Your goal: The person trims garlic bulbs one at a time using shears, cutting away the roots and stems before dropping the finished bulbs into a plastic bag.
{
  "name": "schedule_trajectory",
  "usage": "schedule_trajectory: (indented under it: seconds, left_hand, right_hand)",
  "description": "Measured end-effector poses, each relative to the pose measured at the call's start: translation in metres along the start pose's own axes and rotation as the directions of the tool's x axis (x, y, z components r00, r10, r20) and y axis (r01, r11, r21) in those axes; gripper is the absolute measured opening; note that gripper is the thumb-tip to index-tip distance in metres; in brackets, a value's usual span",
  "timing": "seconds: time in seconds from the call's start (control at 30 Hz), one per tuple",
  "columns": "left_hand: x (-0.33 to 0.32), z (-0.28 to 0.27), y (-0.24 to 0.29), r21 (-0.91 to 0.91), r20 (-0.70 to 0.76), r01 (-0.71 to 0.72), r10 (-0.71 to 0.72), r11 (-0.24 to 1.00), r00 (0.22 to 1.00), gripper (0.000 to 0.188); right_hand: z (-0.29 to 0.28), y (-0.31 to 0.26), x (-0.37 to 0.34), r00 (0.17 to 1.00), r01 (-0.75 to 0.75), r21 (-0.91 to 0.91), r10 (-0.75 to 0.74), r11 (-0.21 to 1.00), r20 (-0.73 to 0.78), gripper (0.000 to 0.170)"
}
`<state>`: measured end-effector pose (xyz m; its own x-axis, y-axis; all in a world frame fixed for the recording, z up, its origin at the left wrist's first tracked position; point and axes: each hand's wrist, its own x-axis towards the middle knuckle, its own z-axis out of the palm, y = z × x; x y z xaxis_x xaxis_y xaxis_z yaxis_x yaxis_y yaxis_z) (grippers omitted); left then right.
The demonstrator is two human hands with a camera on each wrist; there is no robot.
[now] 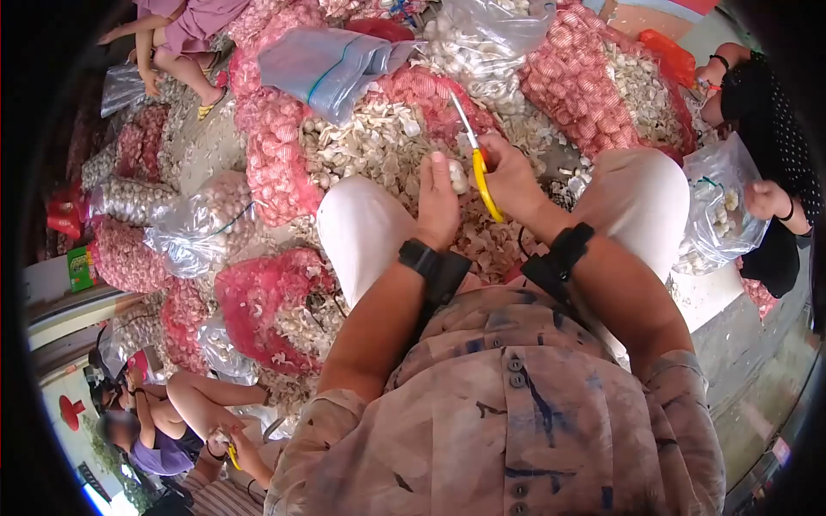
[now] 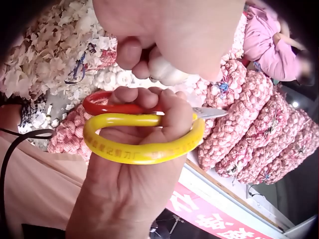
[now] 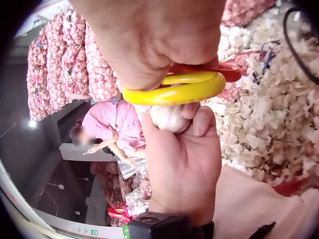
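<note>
Garlic bulb [image 1: 459, 176] pinched by the left hand [image 1: 440, 205]; just beside it, the right hand [image 1: 514, 183] curls its fingers [image 2: 178, 110] round scissors [image 1: 479, 170]. Should be light, firm, papery-slick: grip its round sides! Beyond the bulb, loose peelings [image 1: 379, 142] heap.

bright light; dark, warped edges

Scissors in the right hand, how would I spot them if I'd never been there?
In the head view, find the two pale trouser knees. Between them, the right hand holds the scissors. Yellow and red handles set them apart from the whitish garlic bulb beside them.
</note>
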<state>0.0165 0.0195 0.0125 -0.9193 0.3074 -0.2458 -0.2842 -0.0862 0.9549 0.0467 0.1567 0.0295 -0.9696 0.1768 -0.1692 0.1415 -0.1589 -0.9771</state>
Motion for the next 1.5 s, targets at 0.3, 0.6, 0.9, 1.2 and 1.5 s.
schedule_trajectory:
  seconds: [0.3, 0.6, 0.9, 1.2, 1.5]
  left_hand:
    - [0.000, 0.001, 0.001, -0.044, -0.036, 0.026, -0.028, 0.999, 0.999, 0.047]
    - [-0.001, 0.001, -0.001, -0.075, 0.035, 0.052, -0.049, 0.996, 0.998, 0.046]
    - [0.002, 0.004, -0.001, -0.278, -0.019, 0.112, -0.122, 0.954, 0.992, 0.045]
    - [-0.001, 0.003, 0.009, -0.394, 0.107, 0.229, -0.203, 0.890, 0.973, 0.046]
    - [0.013, -0.011, -0.008, -0.648, 0.239, 0.288, -0.171, 0.705, 0.956, 0.051]
  right_hand:
    - [0.003, 0.005, 0.001, 0.995, 0.096, -0.165, -0.097, 0.982, 0.001, 0.040]
    - [0.001, 0.006, 0.001, 0.999, 0.012, -0.096, -0.008, 0.995, 0.036, 0.036]
    - [0.001, -0.003, -0.003, 0.999, 0.004, -0.080, 0.000, 0.997, 0.045, 0.042]
    - [0.001, -0.005, -0.004, 0.988, -0.140, 0.098, 0.133, 0.985, 0.072, 0.034]
    - [-0.001, 0.002, 0.001, 0.999, -0.053, 0.018, 0.053, 0.998, 0.009, 0.036]
